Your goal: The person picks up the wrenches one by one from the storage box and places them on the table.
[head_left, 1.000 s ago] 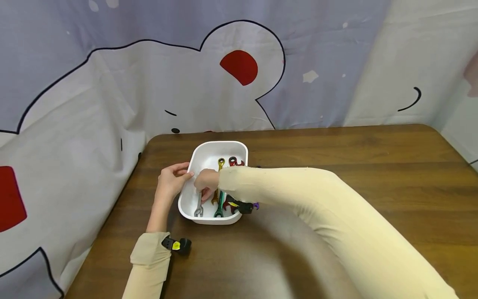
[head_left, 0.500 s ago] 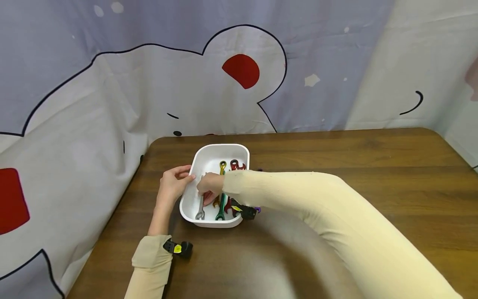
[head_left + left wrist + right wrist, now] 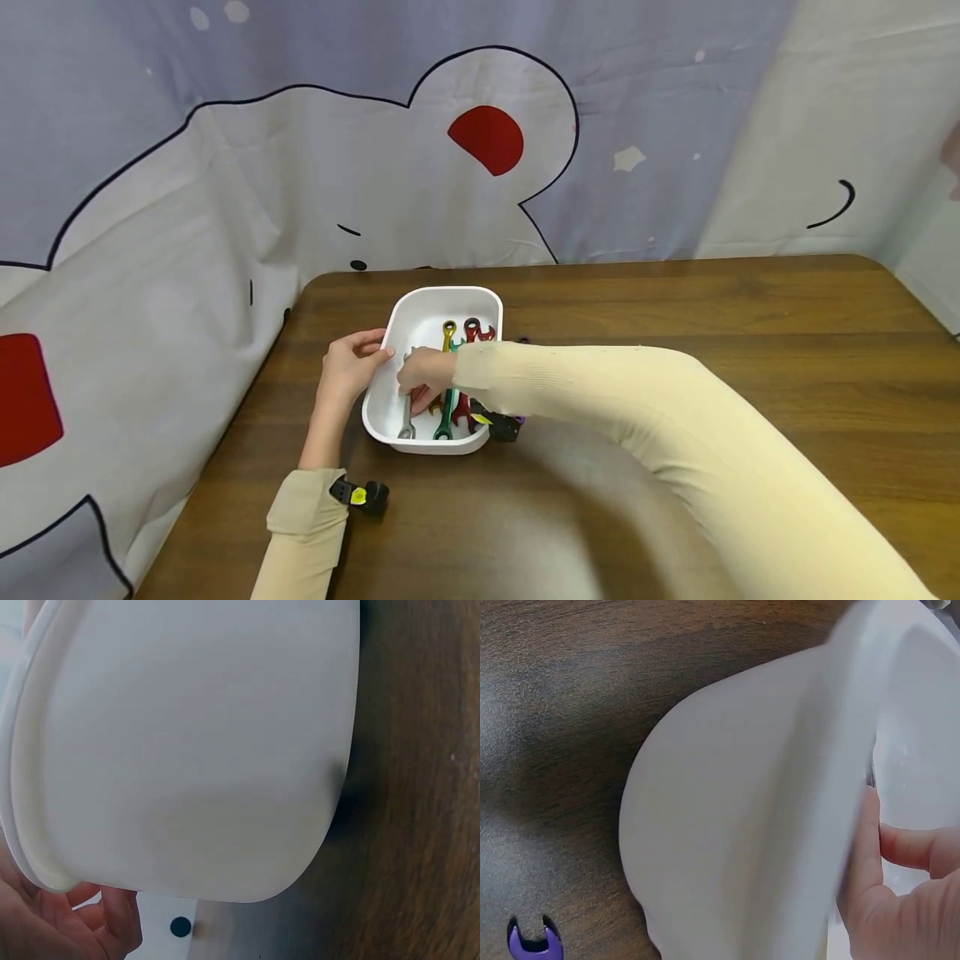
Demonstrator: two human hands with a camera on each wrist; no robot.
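Note:
A white plastic tub (image 3: 450, 297) with several coloured wrenches stands on the table. My left hand (image 3: 347, 369) holds its left rim, the thumb over the edge and the fingers outside. Inside the tub, my right hand (image 3: 426, 375) pinches a silver wrench (image 3: 407, 427) lying along the left side; the fingers cover its middle. To its right lie a green wrench (image 3: 446, 423), a yellow wrench (image 3: 448, 328) and a red wrench (image 3: 472, 327), partly hidden by the right sleeve. In the right wrist view, the tub's wall hides most of the wrenches.
A purple wrench (image 3: 536, 945) lies on the wooden table (image 3: 675, 300) outside the tub, on its right, mostly hidden by the right sleeve in the head view. A printed curtain (image 3: 337, 167) hangs behind the table and along its left side.
The head view has shifted slightly. My right hand stays on the silver wrench with hardly any movement, and my left hand keeps its hold on the tub's rim.

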